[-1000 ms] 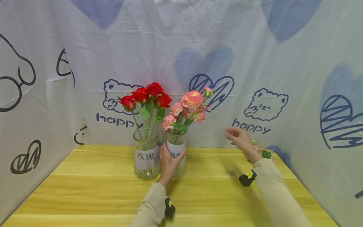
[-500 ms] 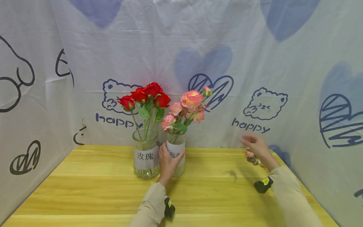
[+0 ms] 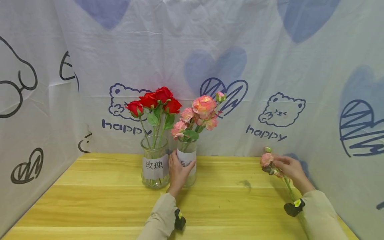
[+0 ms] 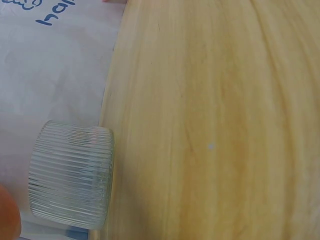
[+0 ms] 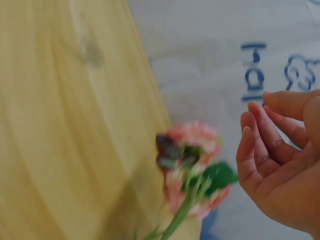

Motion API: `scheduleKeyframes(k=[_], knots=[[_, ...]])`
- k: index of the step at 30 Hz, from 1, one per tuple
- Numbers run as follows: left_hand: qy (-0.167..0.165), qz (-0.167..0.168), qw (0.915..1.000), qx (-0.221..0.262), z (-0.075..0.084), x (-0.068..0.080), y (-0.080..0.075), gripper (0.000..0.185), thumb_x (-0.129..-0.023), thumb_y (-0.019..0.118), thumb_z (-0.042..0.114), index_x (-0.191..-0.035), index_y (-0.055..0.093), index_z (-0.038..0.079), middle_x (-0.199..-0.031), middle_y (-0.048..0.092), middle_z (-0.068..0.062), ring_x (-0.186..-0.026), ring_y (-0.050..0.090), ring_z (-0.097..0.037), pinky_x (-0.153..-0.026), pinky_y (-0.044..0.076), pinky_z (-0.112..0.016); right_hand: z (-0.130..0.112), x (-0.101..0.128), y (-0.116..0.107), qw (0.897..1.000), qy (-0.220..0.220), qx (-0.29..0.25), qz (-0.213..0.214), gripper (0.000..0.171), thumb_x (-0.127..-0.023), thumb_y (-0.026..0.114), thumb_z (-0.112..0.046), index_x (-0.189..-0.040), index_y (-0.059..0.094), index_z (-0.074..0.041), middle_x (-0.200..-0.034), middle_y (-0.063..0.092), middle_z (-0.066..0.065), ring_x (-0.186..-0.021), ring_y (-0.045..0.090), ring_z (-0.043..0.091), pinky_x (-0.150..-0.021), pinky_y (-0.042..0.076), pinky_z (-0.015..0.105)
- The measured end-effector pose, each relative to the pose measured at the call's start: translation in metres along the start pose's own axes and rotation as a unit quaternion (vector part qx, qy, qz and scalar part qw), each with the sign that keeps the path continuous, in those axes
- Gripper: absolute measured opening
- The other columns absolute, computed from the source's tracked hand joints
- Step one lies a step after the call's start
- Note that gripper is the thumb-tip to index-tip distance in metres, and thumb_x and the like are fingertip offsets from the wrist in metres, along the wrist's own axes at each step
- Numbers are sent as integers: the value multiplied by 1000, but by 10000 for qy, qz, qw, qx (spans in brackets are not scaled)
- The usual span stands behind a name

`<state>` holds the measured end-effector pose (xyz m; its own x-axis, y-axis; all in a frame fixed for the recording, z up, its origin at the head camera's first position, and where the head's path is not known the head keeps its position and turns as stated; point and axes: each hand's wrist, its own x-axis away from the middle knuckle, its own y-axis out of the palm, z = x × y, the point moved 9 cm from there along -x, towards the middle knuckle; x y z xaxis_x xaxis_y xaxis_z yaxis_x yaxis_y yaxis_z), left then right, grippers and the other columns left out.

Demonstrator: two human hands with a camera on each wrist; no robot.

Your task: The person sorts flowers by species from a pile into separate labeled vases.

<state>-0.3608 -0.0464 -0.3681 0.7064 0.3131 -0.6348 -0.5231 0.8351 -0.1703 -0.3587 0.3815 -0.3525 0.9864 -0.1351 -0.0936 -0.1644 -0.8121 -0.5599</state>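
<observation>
My left hand (image 3: pixel 179 170) grips a glass vase (image 3: pixel 190 168) of pink flowers (image 3: pixel 203 106) at the back middle of the wooden table (image 3: pixel 105 196). A second labelled glass vase (image 3: pixel 153 166) with red roses (image 3: pixel 156 100) stands just to its left. The left wrist view shows a ribbed glass vase base (image 4: pixel 70 175). A loose pink flower sprig (image 3: pixel 266 159) lies at the table's right rear. My right hand (image 3: pixel 288 166) is at that sprig with its fingers loosely curved. In the right wrist view the right hand (image 5: pixel 265 145) is just beside the sprig (image 5: pixel 192 150) and is not closed on it.
A white cloth backdrop (image 3: pixel 330 133) printed with bears and hearts encloses the table on the left, back and right. The sprig lies close to the right cloth wall. A small dark mark (image 3: pixel 246 183) shows on the wood.
My right hand has moved right and down, from mid-air near the pink bouquet to the loose sprig at the right rear. My left hand has stayed on the vase.
</observation>
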Motion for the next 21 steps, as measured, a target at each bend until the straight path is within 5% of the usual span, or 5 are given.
scheduleKeyframes(k=[6, 11, 21], knots=[[13, 19, 10000, -37, -1, -1, 0, 78, -69, 87, 17, -128, 43, -10, -112, 51, -25, -102, 50, -40, -89, 44, -54, 37, 3, -11, 9994, 274, -178, -112, 53, -98, 56, -21, -134, 42, 15, -106, 65, 13, -84, 60, 6, -81, 56, 35], [31, 41, 10000, 17, 0, -2, 0, 77, -69, 87, 17, -127, 43, -10, -112, 51, -24, -102, 50, -39, -89, 44, -54, 52, 9, -17, 9994, 277, 5, -186, 54, -99, 54, -19, -134, 39, 19, -116, 60, 28, -85, 61, 7, -85, 54, 44], [-140, -58, 9999, 33, -2, 0, 1, 79, -70, 86, 18, -129, 43, -10, -113, 51, -24, -102, 49, -39, -89, 44, -53, 81, 20, -21, 9979, 502, -234, -334, 52, -96, 57, -13, -127, 39, 24, -96, 69, 13, -74, 59, -1, -70, 55, 27]])
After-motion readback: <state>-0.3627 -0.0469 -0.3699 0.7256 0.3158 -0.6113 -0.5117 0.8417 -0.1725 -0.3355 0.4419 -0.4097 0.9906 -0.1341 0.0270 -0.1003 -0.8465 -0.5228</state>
